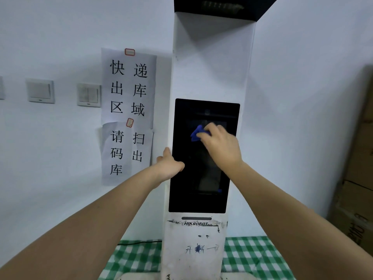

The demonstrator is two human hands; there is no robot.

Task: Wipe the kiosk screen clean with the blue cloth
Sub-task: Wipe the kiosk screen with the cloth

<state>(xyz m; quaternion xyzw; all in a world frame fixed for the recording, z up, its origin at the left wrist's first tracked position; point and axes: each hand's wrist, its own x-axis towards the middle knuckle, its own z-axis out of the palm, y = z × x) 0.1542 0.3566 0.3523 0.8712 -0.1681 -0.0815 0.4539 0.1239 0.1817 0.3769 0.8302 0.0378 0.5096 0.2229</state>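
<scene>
We face a pale wall (50,27) with a tall white HIKROBOT kiosk (212,67) standing against it on a green-and-white checked tablecloth (252,257). The kiosk's column has bare white room above its dark screen (201,178), and a narrow white margin runs down each side of the glass. The screen is a tall black rectangle, unlit, its lower half and top strip uncovered. To the right, stacked cardboard boxes (357,158) crowd the frame edge, with open wall between them and the kiosk. To the left, two paper notices (129,110) with large black characters hang just beside the column, and two light switches (64,91) sit further left.

Our left hand (169,164) braces the kiosk's left edge, thumb lying on the screen's margin, fingers wrapped round the side and mostly hidden, so we cannot tell how they are spread. Our right hand (220,146) reaches up across the glass, wrist bent, fingers curled and bunched together round the blue cloth (196,133). The cloth is crumpled against the upper middle of the screen, poking out left of the fingertips.
</scene>
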